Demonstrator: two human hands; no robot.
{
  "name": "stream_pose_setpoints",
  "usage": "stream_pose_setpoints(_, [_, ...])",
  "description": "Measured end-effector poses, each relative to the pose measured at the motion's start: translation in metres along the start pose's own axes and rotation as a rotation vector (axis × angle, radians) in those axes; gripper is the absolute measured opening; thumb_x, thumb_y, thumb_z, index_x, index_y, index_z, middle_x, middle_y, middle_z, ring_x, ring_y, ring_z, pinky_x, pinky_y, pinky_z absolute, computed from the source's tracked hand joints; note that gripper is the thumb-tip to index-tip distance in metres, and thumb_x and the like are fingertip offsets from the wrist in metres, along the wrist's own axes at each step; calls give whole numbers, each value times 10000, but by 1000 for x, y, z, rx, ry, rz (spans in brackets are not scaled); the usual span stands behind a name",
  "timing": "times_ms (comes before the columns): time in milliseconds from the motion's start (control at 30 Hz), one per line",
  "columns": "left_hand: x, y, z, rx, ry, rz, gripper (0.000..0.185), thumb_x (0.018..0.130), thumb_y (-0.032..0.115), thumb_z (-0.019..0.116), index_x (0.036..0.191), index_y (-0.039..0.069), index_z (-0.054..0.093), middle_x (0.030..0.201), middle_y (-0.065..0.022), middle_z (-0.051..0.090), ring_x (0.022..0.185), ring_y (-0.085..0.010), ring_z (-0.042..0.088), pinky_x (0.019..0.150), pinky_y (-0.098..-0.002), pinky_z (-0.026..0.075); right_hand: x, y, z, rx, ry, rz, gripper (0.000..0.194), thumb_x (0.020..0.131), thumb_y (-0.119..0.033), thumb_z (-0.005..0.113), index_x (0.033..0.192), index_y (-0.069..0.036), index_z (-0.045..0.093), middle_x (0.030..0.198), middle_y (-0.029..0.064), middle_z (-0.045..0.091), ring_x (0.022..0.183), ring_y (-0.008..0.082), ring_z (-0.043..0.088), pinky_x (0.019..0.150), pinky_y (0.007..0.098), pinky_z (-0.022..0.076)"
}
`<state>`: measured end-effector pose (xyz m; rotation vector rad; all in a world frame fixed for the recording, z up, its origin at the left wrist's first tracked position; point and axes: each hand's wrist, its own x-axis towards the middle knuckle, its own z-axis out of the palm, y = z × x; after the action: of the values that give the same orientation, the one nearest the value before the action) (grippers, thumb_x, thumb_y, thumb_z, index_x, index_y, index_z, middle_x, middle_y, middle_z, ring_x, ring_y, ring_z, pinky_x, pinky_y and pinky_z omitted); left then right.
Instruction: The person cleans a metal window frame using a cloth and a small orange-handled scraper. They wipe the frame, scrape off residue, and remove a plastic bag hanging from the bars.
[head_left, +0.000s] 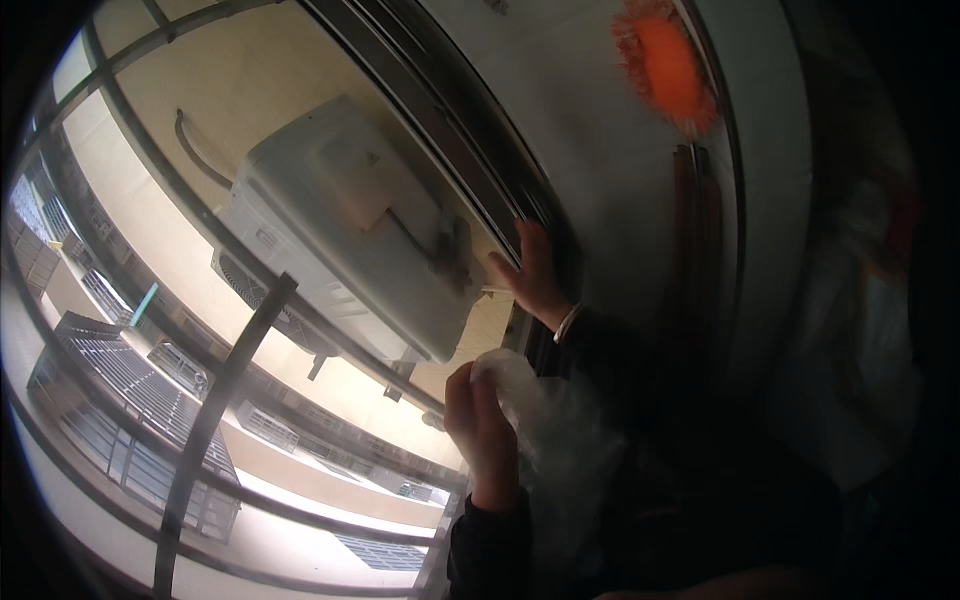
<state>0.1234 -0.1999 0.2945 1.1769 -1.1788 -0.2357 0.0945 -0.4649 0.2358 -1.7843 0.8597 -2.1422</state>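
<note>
My left hand is raised near the window opening, its fingers closed on a crumpled piece of translucent plastic film that hangs down beside my dark sleeve. Just beyond it, my right hand reaches to the dark window track, thumb spread from the fingers. Its fingertips lie at the track's edge; whether they press on it I cannot tell. A pale band circles the right wrist. Outside the opening sits a light-coloured air-conditioner outdoor unit, with pipes at its near end.
Metal security bars cross the view outside, with building facades beyond. Inside, an orange chenille mop head lies against a pale surface, and reddish poles stand near it. The far right is dark, with blurred items.
</note>
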Motion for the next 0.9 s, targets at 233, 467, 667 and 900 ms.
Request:
stream_pose_setpoints(233, [28,-41,30,368,-1,379,128,919,72,615,1017,15,675,1162,-172,643,1058,-287,633,870,-363,508,34,127,53,-61,-10,222,462,951,-392,555,1146,27,565,1155,262,564,1099,422,531,965,458,416])
stream_pose_setpoints(467, [36,-50,38,678,-141,576,119,841,31,668,959,33,687,1266,-221,572,1165,-383,583,930,-434,514,94,197,62,-172,-599,218,589,1022,-412,418,1441,1,374,1427,300,418,1317,419,408,1098,471,327])
stream_pose_setpoints(667, [27,-51,28,683,-169,533,145,820,14,696,962,8,668,1254,-197,581,1146,-371,595,898,-420,531,87,139,27,406,-300,601,620,1050,-479,328,1499,-52,336,1506,125,408,1399,271,360,1155,406,284])
stream_pose_setpoints(900, [18,-59,18,843,-171,670,128,831,36,669,957,12,663,1229,-177,593,1149,-348,594,900,-426,538,58,120,19,421,-496,578,567,1058,-428,336,1463,-37,394,1473,144,442,1368,263,405,1133,356,310])
